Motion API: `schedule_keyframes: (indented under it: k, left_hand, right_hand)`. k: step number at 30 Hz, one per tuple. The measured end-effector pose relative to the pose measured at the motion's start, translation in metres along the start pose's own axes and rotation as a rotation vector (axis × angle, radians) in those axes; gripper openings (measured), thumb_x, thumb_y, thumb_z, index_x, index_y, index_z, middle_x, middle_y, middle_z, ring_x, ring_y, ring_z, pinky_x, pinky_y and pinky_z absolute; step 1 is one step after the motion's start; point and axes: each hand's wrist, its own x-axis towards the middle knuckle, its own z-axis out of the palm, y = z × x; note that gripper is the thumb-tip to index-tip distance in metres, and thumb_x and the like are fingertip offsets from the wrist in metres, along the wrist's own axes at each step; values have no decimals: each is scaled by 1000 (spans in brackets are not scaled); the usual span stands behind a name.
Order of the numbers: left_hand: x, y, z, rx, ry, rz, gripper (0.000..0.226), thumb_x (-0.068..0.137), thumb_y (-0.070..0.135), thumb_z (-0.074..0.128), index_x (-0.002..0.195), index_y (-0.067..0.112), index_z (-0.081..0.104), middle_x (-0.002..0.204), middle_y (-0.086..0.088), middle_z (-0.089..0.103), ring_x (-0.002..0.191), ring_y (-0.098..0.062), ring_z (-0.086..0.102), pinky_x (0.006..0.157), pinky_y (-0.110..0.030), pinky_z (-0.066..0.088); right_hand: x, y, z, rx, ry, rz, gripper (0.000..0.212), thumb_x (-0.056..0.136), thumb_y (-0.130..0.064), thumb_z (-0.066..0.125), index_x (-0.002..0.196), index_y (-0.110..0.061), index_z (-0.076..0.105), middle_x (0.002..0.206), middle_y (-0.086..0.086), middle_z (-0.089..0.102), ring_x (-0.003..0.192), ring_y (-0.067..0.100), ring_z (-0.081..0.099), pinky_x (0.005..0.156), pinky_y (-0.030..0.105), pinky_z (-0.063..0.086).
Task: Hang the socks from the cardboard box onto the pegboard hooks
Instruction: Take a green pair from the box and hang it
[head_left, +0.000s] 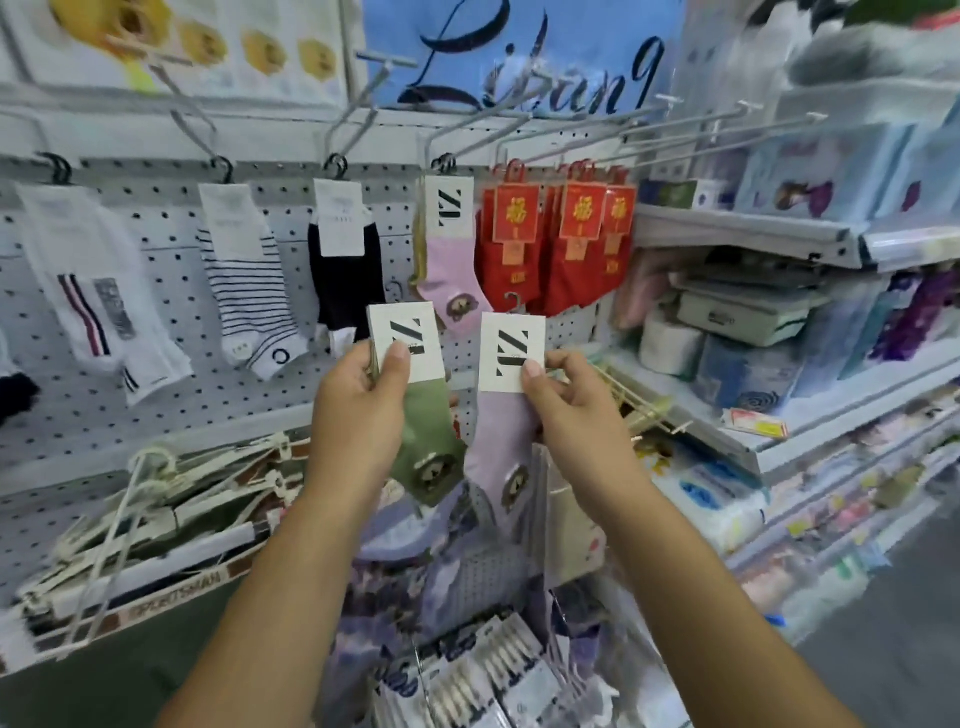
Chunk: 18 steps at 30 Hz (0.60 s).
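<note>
Fingers tight on green sock, lilac sock

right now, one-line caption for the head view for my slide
Person's left hand holds a green carded sock, right hand a lilac carded sock, before the white pegboard.

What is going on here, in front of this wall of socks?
A person is stocking socks. The left hand pinches a green ankle sock by its white paper card, and the right hand pinches a lilac ankle sock the same way. Both are held up before the white perforated pegboard, not yet hung. A pink sock with the same card hangs just above, beside a row of red socks.
</note>
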Motion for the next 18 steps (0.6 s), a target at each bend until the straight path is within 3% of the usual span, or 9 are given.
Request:
schedule_keyframes:
  k: [2,5,7,8,10,12,14,16,18]
  left_hand:
    - [19,5,7,-12,23,2,18,102,44,53,97,47,70,87,11,78,79,-21,74,73,-39,60]
    - [42,14,14,14,54,38,19,103,42,52,97,43,70,84,20,76,68,-4,67,59,-20,53]
    - [54,20,18,26,81,67,18,104,40,52,97,39,69,84,20,75,66,2,67,54,-12,51]
    - [59,24,20,31,92,79,18,104,40,53,97,39,69,85,15,76,67,-3,67,55,-14,51]
    - [68,31,24,46,110,90,17,103,43,53,97,42,69,89,0,75,72,-22,69,63,-34,57]
    - [76,37,28,63,143,104,18,102,45,53,94,46,69,91,-6,74,75,-32,69,68,-46,58]
    - [83,43,31,74,179,120,18,102,46,53,93,41,67,95,-13,72,76,-33,69,70,-49,57]
    - [88,47,35,84,203,127,17,102,46,53,94,41,67,96,-16,73,85,-41,70,76,-60,58]
    - [91,49,38,79,216,119,16,101,47,54,96,43,69,96,-16,74,89,-46,70,77,-66,56]
  right_hand:
    - [23,-4,7,-2,-17,-10,13,104,-30,54,110,-20,59,95,1,79,83,13,74,68,38,57]
    - [54,-12,12,-30,-45,-59,10,104,-34,53,110,-27,57,97,11,77,95,38,71,83,60,54]
    - [76,-16,13,-26,-53,-101,7,104,-35,53,110,-32,55,99,19,74,99,47,65,86,64,51]
    - [86,-19,13,-11,-56,-117,7,104,-34,53,111,-35,54,100,19,73,100,47,65,86,64,51]
    - [108,-25,13,10,-71,-152,13,104,-32,52,114,-40,51,100,11,76,97,37,69,84,57,56]
    - [130,-31,14,19,-90,-201,18,105,-32,51,120,-40,49,95,0,78,85,19,74,73,34,59]
    - [149,-36,17,13,-88,-242,24,105,-32,51,127,-40,46,86,5,75,68,12,65,56,18,49]
    - [165,-39,21,17,-90,-266,31,105,-30,50,133,-42,42,75,4,71,60,8,58,50,17,44]
    - [178,-40,26,47,-109,-279,33,106,-27,50,132,-43,40,64,-8,68,53,2,54,48,14,42]
